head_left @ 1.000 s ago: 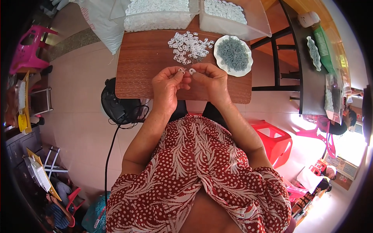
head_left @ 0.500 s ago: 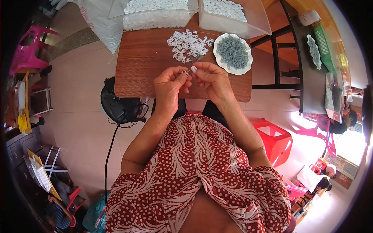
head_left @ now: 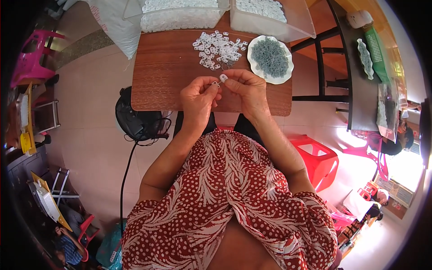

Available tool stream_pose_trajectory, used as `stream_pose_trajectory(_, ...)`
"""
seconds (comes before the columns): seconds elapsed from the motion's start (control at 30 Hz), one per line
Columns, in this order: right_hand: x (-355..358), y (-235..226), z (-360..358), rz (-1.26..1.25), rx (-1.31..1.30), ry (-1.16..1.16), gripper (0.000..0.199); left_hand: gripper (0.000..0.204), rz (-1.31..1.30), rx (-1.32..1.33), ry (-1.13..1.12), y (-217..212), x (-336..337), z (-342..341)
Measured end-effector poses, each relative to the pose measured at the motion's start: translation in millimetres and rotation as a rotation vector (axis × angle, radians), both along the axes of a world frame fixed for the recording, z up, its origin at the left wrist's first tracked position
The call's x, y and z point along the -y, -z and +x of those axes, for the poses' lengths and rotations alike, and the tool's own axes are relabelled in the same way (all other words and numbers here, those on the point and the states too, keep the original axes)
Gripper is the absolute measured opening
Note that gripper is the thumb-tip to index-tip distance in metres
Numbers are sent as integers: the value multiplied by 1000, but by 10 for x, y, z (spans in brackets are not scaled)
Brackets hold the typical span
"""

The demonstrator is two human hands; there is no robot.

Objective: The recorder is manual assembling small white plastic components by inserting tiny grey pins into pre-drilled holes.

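Observation:
Over the near half of the brown wooden table (head_left: pixel 166 72), my left hand (head_left: pixel 198 96) pinches a small metal ring or spring between its fingertips. My right hand (head_left: pixel 247 90) pinches a small white plastic piece (head_left: pixel 223 78) right beside it, so the two fingertips almost touch. Just beyond my hands lies a loose pile of small white plastic pieces (head_left: pixel 218 47). To the right of the pile stands a white plate (head_left: pixel 288 72) heaped with small grey metal parts (head_left: pixel 269 57).
Two clear plastic tubs (head_left: pixel 184 15) (head_left: pixel 274 18) with white pieces stand along the table's far edge. A black fan (head_left: pixel 137 121) with a cord sits on the floor at the left, a red plastic stool (head_left: pixel 317 159) at the right. A dark side table (head_left: pixel 360 72) stands further right.
My hands stay together at the same spot, with only small finger movements on the tiny pieces. The pile and the plate have not moved.

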State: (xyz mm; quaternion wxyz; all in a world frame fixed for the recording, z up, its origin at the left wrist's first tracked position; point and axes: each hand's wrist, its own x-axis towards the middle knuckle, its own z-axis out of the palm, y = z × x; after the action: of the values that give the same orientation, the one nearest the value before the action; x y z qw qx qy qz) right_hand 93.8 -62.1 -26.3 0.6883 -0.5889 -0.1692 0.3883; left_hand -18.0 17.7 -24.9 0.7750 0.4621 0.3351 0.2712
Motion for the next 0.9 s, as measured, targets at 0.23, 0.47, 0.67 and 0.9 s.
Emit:
stream_pose_trajectory(0.23, -18, -75, -47, -13, 8, 1, 15, 9, 10, -34, -4, 13, 7, -7)
stream_pose_trajectory(0.47, -22, 4, -62, -27, 149, -4, 17, 9, 33, -11, -11, 24, 19, -3)
stream_pose_trajectory(0.67, -39, 2, -104, -28, 287, 29, 14, 12, 68, 9, -2, 92, 24, -17)
stream_pose_trajectory(0.9, -33, -3, -117, -38, 357, 35, 13, 10, 150, 16, -51, 112, 82, 5)
